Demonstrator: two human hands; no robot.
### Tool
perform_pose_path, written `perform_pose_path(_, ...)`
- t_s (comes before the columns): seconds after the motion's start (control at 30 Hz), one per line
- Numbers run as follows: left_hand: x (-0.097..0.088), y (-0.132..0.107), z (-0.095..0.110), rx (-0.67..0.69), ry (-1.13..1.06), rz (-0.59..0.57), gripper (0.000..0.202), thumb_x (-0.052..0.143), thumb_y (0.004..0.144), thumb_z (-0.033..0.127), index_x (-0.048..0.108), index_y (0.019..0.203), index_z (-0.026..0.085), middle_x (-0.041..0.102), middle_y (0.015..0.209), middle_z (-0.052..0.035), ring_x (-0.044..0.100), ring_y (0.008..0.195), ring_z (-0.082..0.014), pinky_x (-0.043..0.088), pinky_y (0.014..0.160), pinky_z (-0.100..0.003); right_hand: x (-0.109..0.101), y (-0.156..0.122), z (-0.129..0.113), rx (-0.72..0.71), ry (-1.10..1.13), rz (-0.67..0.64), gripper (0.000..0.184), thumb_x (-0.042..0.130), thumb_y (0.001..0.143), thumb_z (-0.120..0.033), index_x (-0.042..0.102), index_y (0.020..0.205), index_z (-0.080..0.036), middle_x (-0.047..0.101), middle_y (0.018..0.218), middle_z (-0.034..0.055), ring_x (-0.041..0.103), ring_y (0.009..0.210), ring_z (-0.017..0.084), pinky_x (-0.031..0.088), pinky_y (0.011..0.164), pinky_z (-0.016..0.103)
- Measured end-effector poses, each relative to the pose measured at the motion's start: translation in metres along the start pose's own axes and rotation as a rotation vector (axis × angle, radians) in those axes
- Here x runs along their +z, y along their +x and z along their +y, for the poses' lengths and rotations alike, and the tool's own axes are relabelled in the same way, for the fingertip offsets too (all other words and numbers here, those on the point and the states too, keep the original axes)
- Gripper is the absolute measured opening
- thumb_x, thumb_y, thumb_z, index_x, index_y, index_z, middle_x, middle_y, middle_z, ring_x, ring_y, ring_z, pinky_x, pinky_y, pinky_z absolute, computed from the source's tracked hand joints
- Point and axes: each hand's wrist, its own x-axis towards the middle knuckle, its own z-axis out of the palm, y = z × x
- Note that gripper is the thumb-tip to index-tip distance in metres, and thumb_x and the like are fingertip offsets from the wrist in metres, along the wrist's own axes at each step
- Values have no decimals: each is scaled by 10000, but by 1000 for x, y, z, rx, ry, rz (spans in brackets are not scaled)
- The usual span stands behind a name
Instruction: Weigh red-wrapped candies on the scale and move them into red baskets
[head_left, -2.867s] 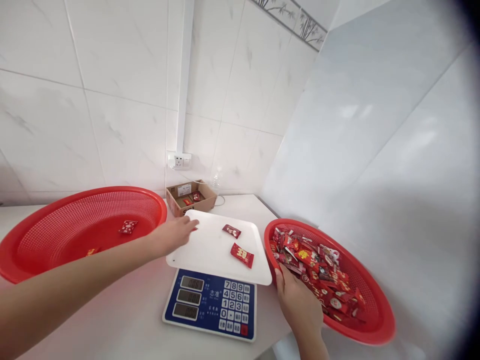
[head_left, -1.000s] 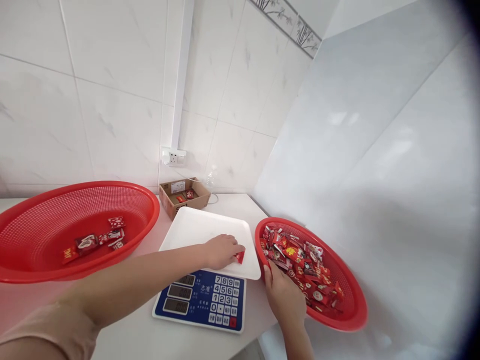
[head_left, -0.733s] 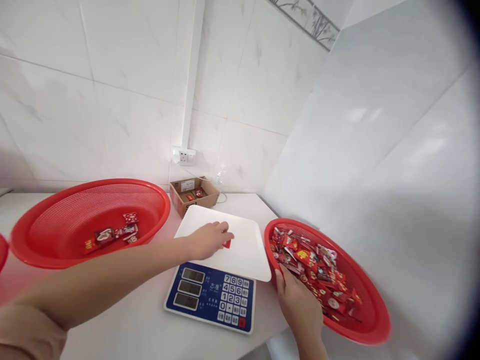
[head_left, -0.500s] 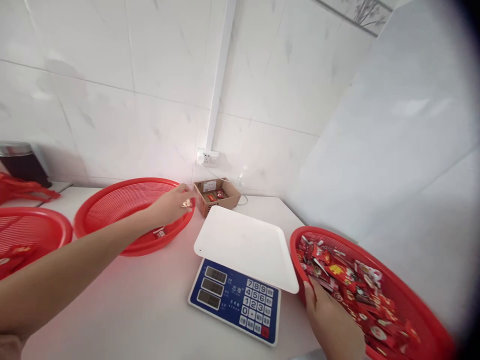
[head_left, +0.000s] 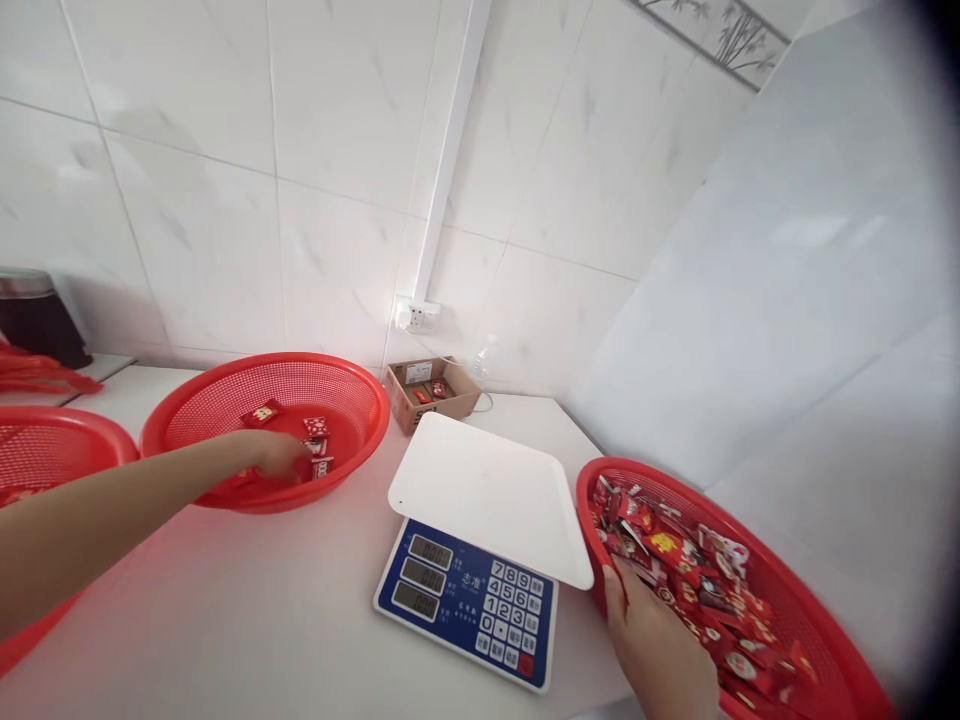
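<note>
My left hand (head_left: 283, 458) reaches down into the middle red basket (head_left: 191, 395), close to a few small red packets (head_left: 316, 427) on its bottom. Its fingers point downward and are mostly hidden, so whether they hold a packet does not show. At the right, my right hand (head_left: 660, 640) grips the near rim of another red basket (head_left: 806, 590), with the thumb over the edge. That basket holds many red wrapped packets (head_left: 694, 590). Between the hands sits a digital scale (head_left: 465, 605) with a bare white tray (head_left: 487, 490).
A small cardboard box (head_left: 405, 403) with a few red packets stands behind the scale, below a wall socket (head_left: 417, 315). Another red basket (head_left: 90, 430) is at the left edge, near a dark jar (head_left: 41, 320). White walls (head_left: 337, 250) close off the back and right.
My left hand has moved left and down, from beside the cardboard box into the middle basket. More packets show there now. My right hand stays on the right basket's rim.
</note>
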Motion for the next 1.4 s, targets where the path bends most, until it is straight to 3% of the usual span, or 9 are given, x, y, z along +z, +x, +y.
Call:
perform_pose_path(0.1, -12, 9, 15, -53, 63, -45, 230, 624, 858, 360, 645, 934, 144, 671, 887, -36, 638, 796, -167, 532, 757, -378, -3, -1, -2, 14, -10, 7, 540, 229, 952, -425, 605, 1272, -207, 712, 1091, 123, 705, 809, 282, 547, 670, 385)
perform_pose_path(0.23, -25, 5, 65, 50, 40, 117, 278, 511, 895, 371, 633, 1094, 221, 658, 1132, -88, 619, 1003, -258, 494, 839, -427, -4, -3, -4, 14, -23, 56, 506, 259, 958, -394, 609, 1270, -205, 714, 1080, 126, 697, 853, 258, 538, 683, 341)
perform_pose_path(0.37, -23, -27, 127, 266, -116, 250, 410, 352, 880, 540, 605, 1145, 354, 670, 1184, 10, 615, 1069, -261, 518, 833, -375, -5, -1, -5, 22, 6, 62, 485, 269, 963, -375, 609, 1267, -211, 708, 1098, 114, 682, 918, 234, 523, 741, 316)
perform_pose_path(0.47, -9, -54, 149, 428, -363, 347, 365, 437, 818, 612, 659, 1002, 388, 727, 1035, 58, 667, 973, -218, 555, 781, -287, -8, 1, -5, 40, 64, 30, 476, 267, 964, -380, 593, 1278, -233, 685, 1165, 89, 664, 978, 226, 509, 786, 314)
perform_pose_path(0.73, 48, -58, 133, 532, -464, 122, 402, 499, 816, 611, 671, 1070, 350, 719, 1105, 35, 671, 1024, -210, 573, 771, -224, -29, 18, 9, -71, 375, -270, 509, 361, 936, -457, 495, 1365, -217, 548, 1367, 90, 507, 1245, 249, 374, 1024, 371)
perform_pose_path(0.93, 62, -53, 135, 579, -447, 35, 450, 445, 850, 601, 653, 1138, 326, 713, 1133, -14, 677, 1019, -230, 571, 794, -266, -42, 40, 11, -74, 483, -500, 699, 464, 873, -566, 376, 1451, -183, 339, 1519, 99, 308, 1392, 267, 215, 1137, 398)
perform_pose_path(1.03, 63, -51, 130, 577, -387, 17, 439, 418, 864, 578, 630, 1175, 351, 697, 1171, 2, 664, 1051, -223, 563, 820, -272, -43, 45, 8, -56, 484, -493, 770, 532, 838, -546, 332, 1469, -152, 302, 1533, 118, 279, 1402, 281, 204, 1141, 404)
perform_pose_path(1.2, 65, -45, 121, 534, -322, 13, 486, 369, 866, 571, 591, 1240, 353, 674, 1215, -9, 644, 1091, -253, 560, 846, -334, -42, 43, 8, -53, 572, -381, 703, 665, 745, -464, 482, 1360, -175, 485, 1414, 115, 442, 1287, 285, 322, 1076, 408)
perform_pose_path(1.4, 68, -36, 110, 527, -283, 35, 491, 394, 867, 554, 557, 1286, 356, 657, 1243, -12, 632, 1112, -262, 560, 842, -341, -38, 47, 17, 95, 959, -339, 417, 599, 807, -467, 582, 1140, -218, 646, 1163, 66, 594, 1087, 231, 476, 937, 388)
